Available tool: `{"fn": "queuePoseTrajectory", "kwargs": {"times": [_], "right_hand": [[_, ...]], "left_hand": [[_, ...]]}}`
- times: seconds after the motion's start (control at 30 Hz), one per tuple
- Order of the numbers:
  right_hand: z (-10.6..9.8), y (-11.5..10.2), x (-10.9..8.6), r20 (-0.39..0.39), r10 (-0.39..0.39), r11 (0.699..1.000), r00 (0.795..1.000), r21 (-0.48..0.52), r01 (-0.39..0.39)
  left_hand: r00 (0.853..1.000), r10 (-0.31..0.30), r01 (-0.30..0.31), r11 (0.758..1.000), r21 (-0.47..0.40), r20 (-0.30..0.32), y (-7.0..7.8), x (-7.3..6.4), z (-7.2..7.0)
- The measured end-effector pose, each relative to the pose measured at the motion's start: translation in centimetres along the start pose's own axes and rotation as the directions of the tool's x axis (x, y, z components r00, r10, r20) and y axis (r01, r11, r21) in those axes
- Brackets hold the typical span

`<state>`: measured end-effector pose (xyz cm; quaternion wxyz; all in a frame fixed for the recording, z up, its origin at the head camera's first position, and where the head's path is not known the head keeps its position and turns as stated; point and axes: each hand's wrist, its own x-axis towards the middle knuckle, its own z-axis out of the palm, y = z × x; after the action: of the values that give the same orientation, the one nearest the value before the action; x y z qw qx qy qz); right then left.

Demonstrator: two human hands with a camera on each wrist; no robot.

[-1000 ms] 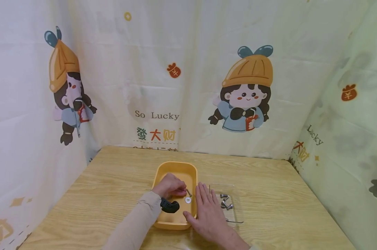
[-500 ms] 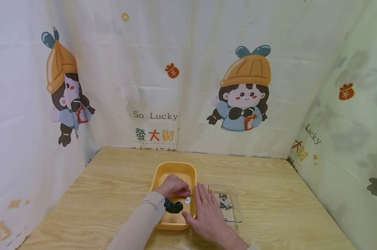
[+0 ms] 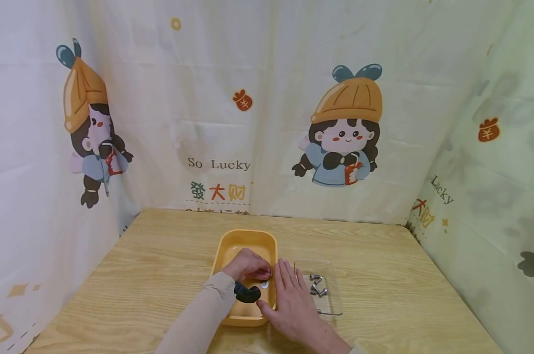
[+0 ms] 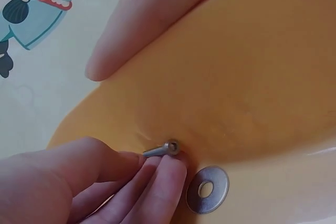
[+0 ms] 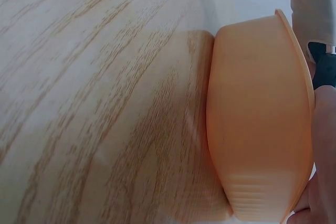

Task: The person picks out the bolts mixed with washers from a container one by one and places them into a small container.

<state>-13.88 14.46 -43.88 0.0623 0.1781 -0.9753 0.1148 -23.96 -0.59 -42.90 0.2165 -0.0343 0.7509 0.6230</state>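
Note:
Inside the yellow plastic tray [image 3: 244, 322], my left hand [image 3: 248, 266] pinches a small socket-head bolt [image 4: 170, 147] between thumb and fingers, close to the tray's right wall. The bolt's round head with its hex recess points toward the left wrist camera; part of its shank is hidden by the fingers. Just beside those fingertips lies a flat metal washer [image 4: 208, 189] with a round hole. My right hand [image 3: 295, 302] rests with straight fingers along the tray's right rim, thumb at the near right corner. The tray's outer side [image 5: 260, 114] shows in the right wrist view.
Right of my right hand sits a clear plastic container [image 3: 333, 278] holding several bolts [image 3: 318, 285]. A thin L-shaped hex key [image 3: 330, 313] lies at its near side. The wooden table [image 3: 390, 295] meets a printed curtain [image 3: 280, 147] at the back and sides.
My left hand has moved right inside the tray, reaching the bolt beside the washer and taking hold of it. My right hand has stayed along the rim.

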Motion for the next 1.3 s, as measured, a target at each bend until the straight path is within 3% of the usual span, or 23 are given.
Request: {"fn": "queuePoseTrajectory", "kwargs": {"times": [0.8, 1.13, 1.3], "right_hand": [[-0.2, -0.1, -0.1, 0.012, 0.0, 1.0, 1.0, 0.003, 0.0], [-0.9, 0.2, -0.2, 0.031, -0.015, 0.999, 0.999, 0.036, 0.014], [-1.1, 0.6, -0.4, 0.002, -0.018, 0.999, 1.0, 0.041, 0.018]], "left_hand": [[0.999, 0.014, -0.015, 1.0, -0.007, -0.031, -0.2, 0.2, 0.6], [1.0, 0.01, -0.01, 1.0, -0.014, -0.004, -0.2, 0.2, -0.2], [1.0, 0.016, -0.017, 0.999, -0.036, -0.003, 0.0, 0.0, -0.5]]}}
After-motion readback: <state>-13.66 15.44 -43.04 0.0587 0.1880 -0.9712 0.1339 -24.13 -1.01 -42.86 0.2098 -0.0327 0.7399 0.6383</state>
